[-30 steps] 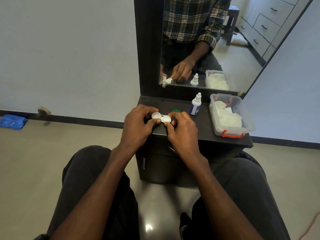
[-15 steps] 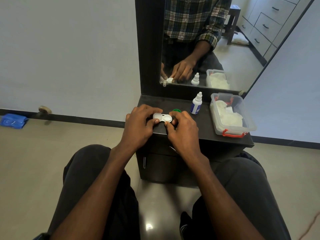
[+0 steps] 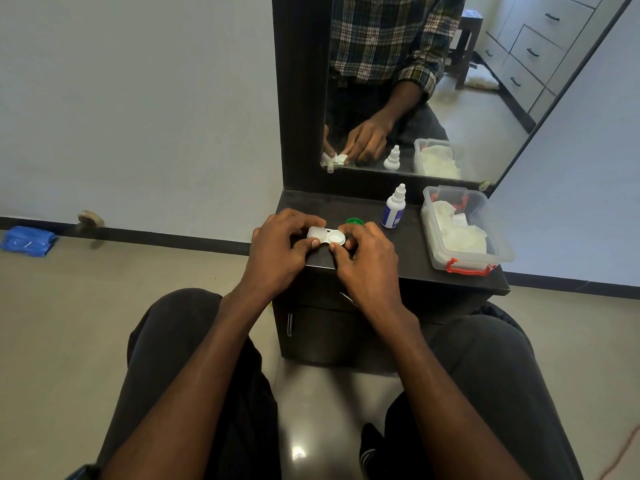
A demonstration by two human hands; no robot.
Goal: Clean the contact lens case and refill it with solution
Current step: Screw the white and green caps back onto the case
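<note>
1. Step in hand, my read: unscrewing or reseating a cap on the white contact lens case (image 3: 326, 236), held at the front edge of the dark vanity top (image 3: 408, 258).
2. To do it well: pin the case body flat with one hand and twist only the cap with the other; keep it level so nothing spills, and over the top in case a cap drops.
3. Left hand (image 3: 277, 247): fingers curled, thumb and fingertips pinching the left well of the case, which looks capped.
4. Right hand (image 3: 367, 261): fingers curled close, thumb and forefinger gripping the right well, which shows a round white face; open or capped, cannot tell.
5. Green cap (image 3: 354, 221) lies just behind the case, partly hidden by the right hand.
6. Solution bottle (image 3: 394, 209) stands upright, capped, near the case and beside the clear plastic box (image 3: 491, 244) of white tissues. Refill not yet begun.
</note>
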